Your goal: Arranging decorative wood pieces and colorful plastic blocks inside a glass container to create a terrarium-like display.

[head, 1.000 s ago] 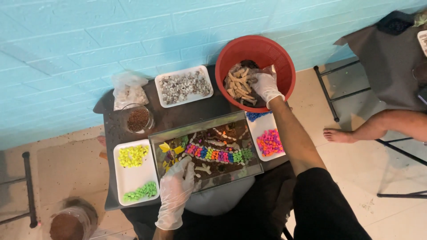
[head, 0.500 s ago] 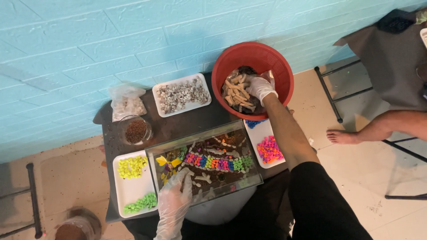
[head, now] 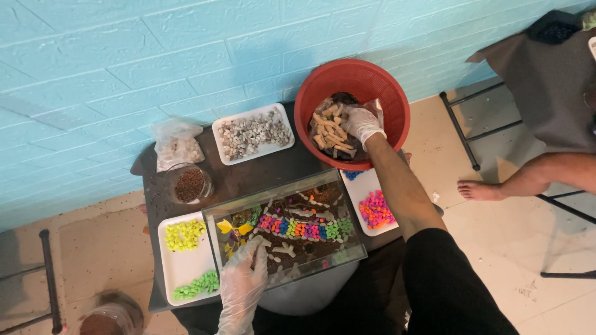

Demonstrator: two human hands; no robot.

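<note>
Since a second ago our right hand (head: 362, 123) has sunk deeper into the red basket (head: 393, 99), fingers curled among pale sticks (head: 329, 131). Our left hand (head: 245, 279) rests flat and empty in the glass tank (head: 354, 248); leaning there could scatter its pebble rows (head: 298, 228).

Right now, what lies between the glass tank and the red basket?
Head view: a white tray with pink and blue pebbles, crossed by the right arm; the right hand is in the red basket.

left hand (head: 243, 282): gloved, lying palm-down, fingers spreading forward | right hand (head: 362, 124): gloved, arm stretching forward, fingers curling downward, well ahead of the left
</note>
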